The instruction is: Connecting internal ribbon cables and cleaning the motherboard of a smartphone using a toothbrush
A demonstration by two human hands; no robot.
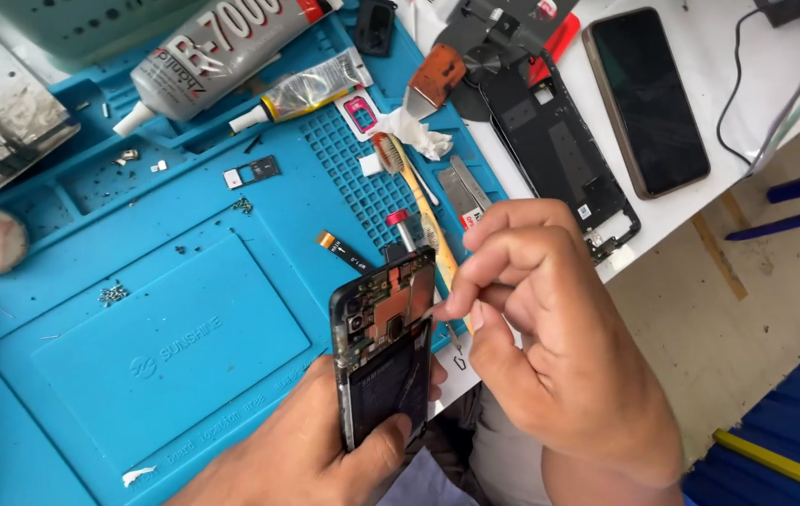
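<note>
Gripping opened phone (383, 351), left hand (325, 450) grip clamped; right hand (550, 347) pinching thin tool (430, 312).

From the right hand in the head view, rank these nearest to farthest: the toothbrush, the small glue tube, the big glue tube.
From the right hand:
1. Toothbrush, just up-left on the blue mat.
2. Small glue tube, farther up-left.
3. Big glue tube, at the top edge.

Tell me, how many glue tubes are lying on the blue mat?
2: a large grey tube at the mat's top edge, and a small silvery tube just right of it. Others may lie outside the picture.
</note>
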